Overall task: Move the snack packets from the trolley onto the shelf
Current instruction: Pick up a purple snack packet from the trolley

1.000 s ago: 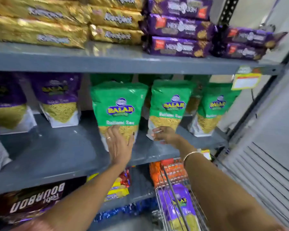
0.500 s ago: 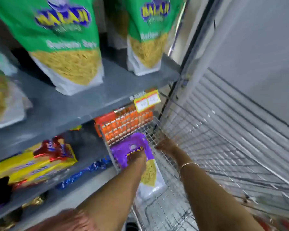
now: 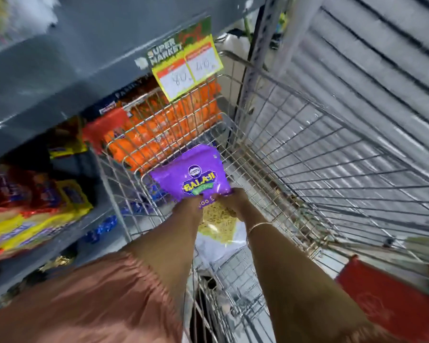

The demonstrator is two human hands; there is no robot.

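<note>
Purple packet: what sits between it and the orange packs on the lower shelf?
In the head view, only the trolley's wire end wall separates the purple packet, gripped by left hand and right hand, from the orange packs.

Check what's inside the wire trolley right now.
One purple snack packet shows inside the wire trolley, gripped at its middle by the left hand and right hand. The rest of the basket looks bare. The arms hide the near end.

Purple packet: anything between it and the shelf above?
Partly. Both hands, left hand and right hand, already grip the purple packet inside the trolley. The trolley's wire wall and the shelf edge overhead lie between.
</note>
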